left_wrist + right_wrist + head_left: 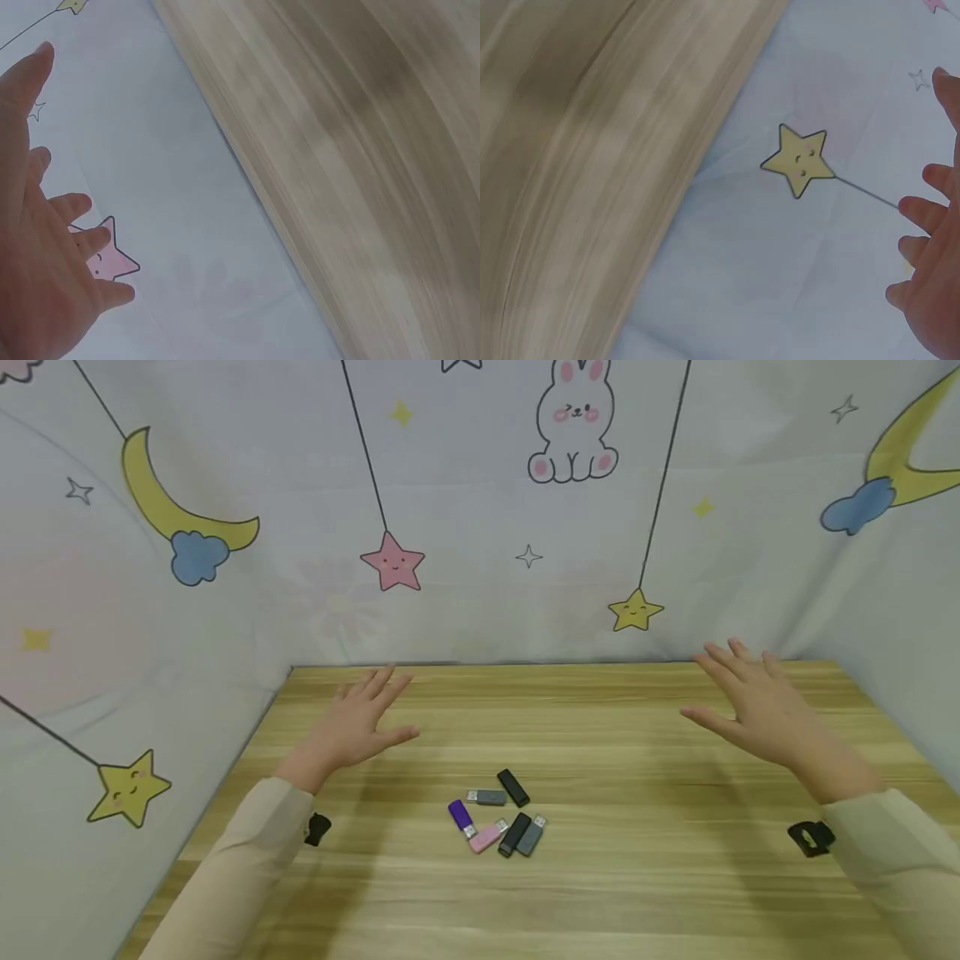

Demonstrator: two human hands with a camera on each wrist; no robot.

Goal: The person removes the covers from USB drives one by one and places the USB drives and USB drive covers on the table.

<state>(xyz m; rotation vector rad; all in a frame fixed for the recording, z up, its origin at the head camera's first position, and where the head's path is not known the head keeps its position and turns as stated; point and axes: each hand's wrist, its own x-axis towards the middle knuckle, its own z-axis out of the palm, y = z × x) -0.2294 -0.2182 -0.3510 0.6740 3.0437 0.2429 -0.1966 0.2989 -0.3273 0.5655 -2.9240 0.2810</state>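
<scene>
Several USB sticks lie in a loose cluster on the wooden table, seen in the head view. A purple USB stick (pixel 461 816) is leftmost, its metal plug close to a pink USB stick (pixel 487 837). One grey USB stick (pixel 489 797) lies beside a black USB stick (pixel 513 787) at the back. In front, another black USB stick (pixel 514 835) rests alongside a second grey one. My left hand (pixel 354 727) is held above the table left of the cluster, fingers spread and holding nothing. Far to the right, my right hand (pixel 765 714) hovers likewise, fingers spread, touching nothing.
The wood-grain table (pixel 600 902) ends at the back against a white curtain (pixel 480 502) printed with stars, moons and a rabbit. This cloth also hangs along the left and right sides. Black straps (pixel 318 829) show beneath the sleeves.
</scene>
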